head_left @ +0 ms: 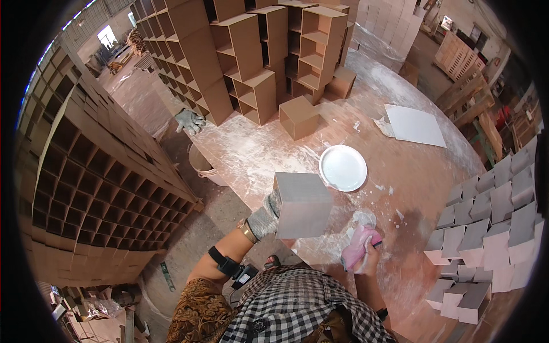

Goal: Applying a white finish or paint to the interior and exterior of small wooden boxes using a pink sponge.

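Observation:
A small grey-faced box (pixel 303 204) is held up over the near edge of the table by my left hand (pixel 265 215). That hand wears a grey knitted glove; its fingers are hidden at the box's left side. My right hand (pixel 369 260), just right of the box, is closed around a soft pink pad (pixel 358 247); whether it is cloth or sponge I cannot tell. White paste or powder is smeared on the table by the pad. Beyond the box lies a round white plate (pixel 343 168), its inside white.
Stacked brown boxes (pixel 249 48) fill the table's far side, with a single box (pixel 298 117) in front. Grey-topped boxes (pixel 496 228) stand in rows at the right. A white sheet (pixel 416 126), a loose glove (pixel 190 121), a bucket (pixel 207 167) and a tall box stack (pixel 97 166) surround me.

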Demonstrator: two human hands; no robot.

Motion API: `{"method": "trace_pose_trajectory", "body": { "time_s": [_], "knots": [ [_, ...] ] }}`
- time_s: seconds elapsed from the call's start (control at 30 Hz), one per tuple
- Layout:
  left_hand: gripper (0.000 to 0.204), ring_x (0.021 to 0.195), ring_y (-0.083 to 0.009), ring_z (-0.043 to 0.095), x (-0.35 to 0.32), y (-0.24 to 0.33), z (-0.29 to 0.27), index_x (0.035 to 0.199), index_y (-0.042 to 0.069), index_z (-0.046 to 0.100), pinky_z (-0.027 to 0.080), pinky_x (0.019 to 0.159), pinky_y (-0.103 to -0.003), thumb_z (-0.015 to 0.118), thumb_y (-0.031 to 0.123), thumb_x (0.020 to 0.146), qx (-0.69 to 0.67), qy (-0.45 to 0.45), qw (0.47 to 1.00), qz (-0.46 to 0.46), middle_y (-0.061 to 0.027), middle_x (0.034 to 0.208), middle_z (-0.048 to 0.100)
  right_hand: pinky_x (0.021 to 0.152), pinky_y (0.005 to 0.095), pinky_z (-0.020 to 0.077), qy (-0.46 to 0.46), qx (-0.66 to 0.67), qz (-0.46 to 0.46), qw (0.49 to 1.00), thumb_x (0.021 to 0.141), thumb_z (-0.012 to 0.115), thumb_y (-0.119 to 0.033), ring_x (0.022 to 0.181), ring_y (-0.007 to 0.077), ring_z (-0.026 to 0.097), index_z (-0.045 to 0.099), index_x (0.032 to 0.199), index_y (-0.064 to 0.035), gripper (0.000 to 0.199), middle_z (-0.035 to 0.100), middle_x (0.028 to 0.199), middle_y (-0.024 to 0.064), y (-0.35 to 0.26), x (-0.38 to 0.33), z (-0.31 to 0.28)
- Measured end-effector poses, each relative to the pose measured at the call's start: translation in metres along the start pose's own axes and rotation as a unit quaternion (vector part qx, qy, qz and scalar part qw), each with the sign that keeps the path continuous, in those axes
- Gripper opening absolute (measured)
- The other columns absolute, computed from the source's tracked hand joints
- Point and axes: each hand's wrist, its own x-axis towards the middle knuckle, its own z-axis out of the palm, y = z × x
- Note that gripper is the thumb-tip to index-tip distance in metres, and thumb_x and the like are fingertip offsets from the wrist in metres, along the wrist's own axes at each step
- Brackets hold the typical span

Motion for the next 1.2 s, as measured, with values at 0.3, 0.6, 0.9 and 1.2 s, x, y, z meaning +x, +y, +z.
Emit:
{"method": "trace_pose_trajectory", "body": {
  "time_s": [0.3, 0.6, 0.9, 1.2],
  "knots": [
    [0.05, 0.105, -0.0355, 0.054, -0.001, 0.003, -0.023, 0.12, 0.006, 0.053, 0.039, 0.092, -0.048, 0.056, 0.032, 0.077, 0.023, 0.011, 1.0, 0.011, -0.0199, 0.119, 0.054, 0.092, 0.0358, 0.0438, 0.012, -0.01, 0.013, 1.0, 0.09, 0.054, -0.011, 0.104, 0.0212, 0.055, 0.051, 0.117, -0.0016, 0.029, 0.056, 0.115, 0.0089, 0.012, 0.004, 0.013],
    [0.051, 0.108, -0.037, 0.052, -0.009, 0.046, -0.065, 0.122, 0.006, 0.052, 0.037, 0.095, -0.05, 0.055, 0.032, 0.078, 0.293, -0.012, 0.954, 0.052, -0.0213, 0.122, 0.052, 0.089, 0.0341, 0.0447, 0.018, -0.044, -0.005, 0.999, 0.088, 0.056, -0.011, 0.101, 0.021, 0.056, 0.051, 0.116, -0.0008, 0.03, 0.057, 0.112, 0.0088, 0.018, 0.001, 0.018],
    [0.032, 0.078, -0.025, 0.06, 0.027, 0.043, -0.028, 0.105, 0.013, 0.061, 0.045, 0.074, -0.037, 0.058, 0.032, 0.079, 0.054, -0.112, 0.989, 0.083, -0.0078, 0.084, 0.062, 0.079, 0.0284, 0.0464, 0.017, -0.221, -0.017, 0.975, 0.087, 0.056, -0.006, 0.087, 0.0144, 0.058, 0.057, 0.108, 0.0007, 0.022, 0.061, 0.095, 0.0035, 0.014, 0.004, 0.032],
    [0.027, 0.086, -0.0284, 0.058, -0.015, 0.013, -0.046, 0.093, 0.01, 0.064, 0.045, 0.085, -0.038, 0.061, 0.034, 0.08, -0.085, 0.033, 0.985, 0.147, -0.0108, 0.086, 0.062, 0.079, 0.0366, 0.0457, -0.2, -0.66, -0.303, 0.657, 0.067, 0.06, 0.003, 0.091, 0.0321, 0.057, 0.061, 0.103, -0.0048, 0.037, 0.06, 0.096, 0.0143, 0.01, 0.077, 0.112]
  ]
}}
